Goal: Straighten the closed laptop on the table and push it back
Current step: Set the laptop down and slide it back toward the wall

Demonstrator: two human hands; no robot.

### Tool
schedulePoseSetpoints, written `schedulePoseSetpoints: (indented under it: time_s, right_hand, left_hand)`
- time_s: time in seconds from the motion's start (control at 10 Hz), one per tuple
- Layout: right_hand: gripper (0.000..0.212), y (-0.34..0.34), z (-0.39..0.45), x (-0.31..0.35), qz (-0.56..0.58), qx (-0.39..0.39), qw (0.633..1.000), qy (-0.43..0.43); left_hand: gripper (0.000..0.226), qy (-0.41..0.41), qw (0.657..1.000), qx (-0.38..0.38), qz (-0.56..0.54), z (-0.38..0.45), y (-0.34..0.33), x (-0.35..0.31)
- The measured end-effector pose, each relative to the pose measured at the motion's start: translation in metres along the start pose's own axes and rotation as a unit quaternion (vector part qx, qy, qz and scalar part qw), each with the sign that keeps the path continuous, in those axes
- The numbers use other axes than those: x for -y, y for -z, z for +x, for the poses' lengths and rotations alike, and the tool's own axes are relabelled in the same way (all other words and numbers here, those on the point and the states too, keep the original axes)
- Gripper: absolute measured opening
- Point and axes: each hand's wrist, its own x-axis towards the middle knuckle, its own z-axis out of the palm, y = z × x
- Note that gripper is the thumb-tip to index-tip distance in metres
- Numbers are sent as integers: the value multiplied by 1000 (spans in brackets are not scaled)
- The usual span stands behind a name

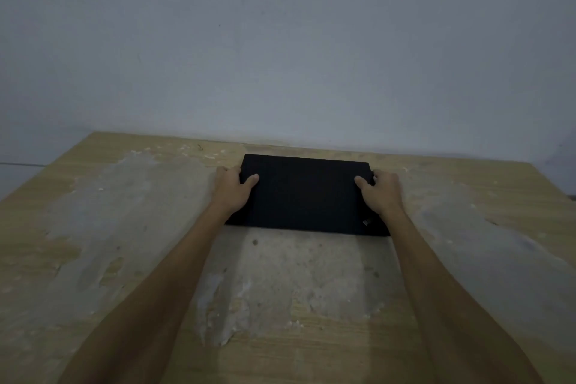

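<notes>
So we've got the closed black laptop lying flat toward the far side of the wooden table, its back edge near the grey wall but with a thin strip of tabletop showing between them. It sits roughly square to the far edge, maybe a hair off, hard to say with the wide lens.

Our left hand clamps the laptop's left side: thumb lying on top of the lid, the other fingers curled over the side edge and out of sight. Our right hand mirrors that on the right side, thumb on the lid, fingers wrapped around the edge near the far right corner. So both hands are pinching the laptop by its short sides, not spread flat.

There's a small logo on the lid's near right corner, just beside our right wrist.

The table surface is pretty rough: big pale worn patches with the wood finish peeled away, and little light flecks near the back edge. The lighting's dim.
</notes>
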Motion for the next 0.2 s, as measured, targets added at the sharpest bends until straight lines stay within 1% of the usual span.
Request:
schedulePoseSetpoints:
  time_s: [0.1,0.2]
  right_hand:
    - [37,11,-11,3,-7,24,999,22]
    - [41,31,-22,17,-22,13,999,41]
  left_hand:
    - [66,-6,998,23,54,-33,14,-30]
    - [53,-54,994,9,97,-49,24,-49]
